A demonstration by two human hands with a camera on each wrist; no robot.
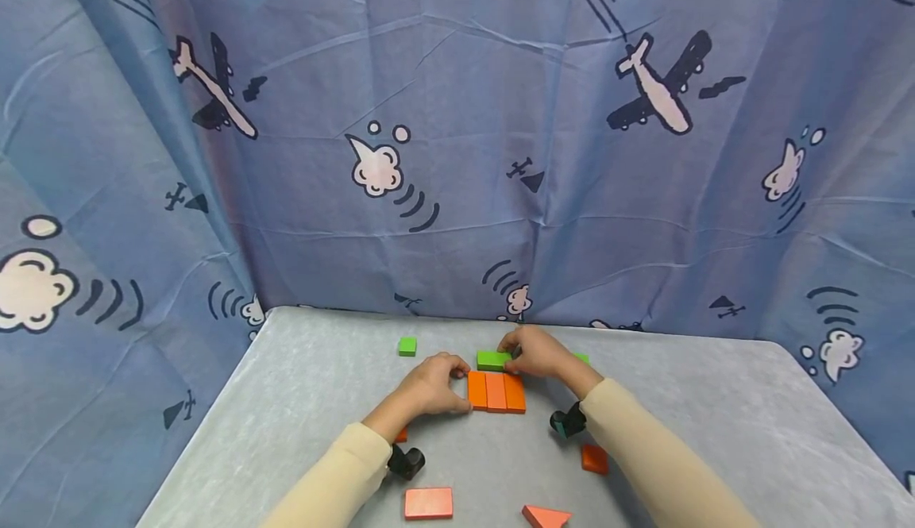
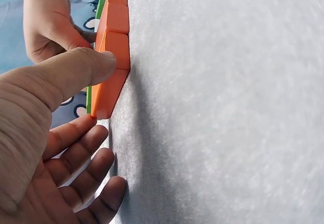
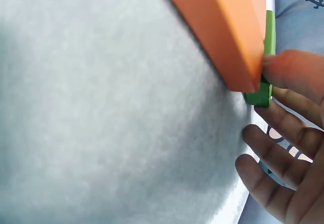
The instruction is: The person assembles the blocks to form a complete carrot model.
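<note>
Three orange rectangular blocks (image 1: 496, 392) lie side by side on the table, the middle one paler. My left hand (image 1: 432, 385) is at their left side, its thumb (image 2: 96, 67) on the near end of the leftmost block (image 2: 109, 95) and its index fingertip at the far corner. The other left fingers are spread loosely below. Just behind the row lies a green rectangular block (image 1: 491, 360), lengthwise along the far ends. My right hand (image 1: 538, 352) pinches the right end of this green block (image 3: 270, 36) between thumb and fingers.
A small green block (image 1: 407, 346) lies at the back left, and another green piece (image 1: 582, 358) shows partly behind the right wrist. Nearer are a pale orange rectangle (image 1: 429, 503), an orange triangle (image 1: 546, 516) and a red-orange block (image 1: 594, 459). A patterned curtain (image 1: 457, 155) hangs behind the table.
</note>
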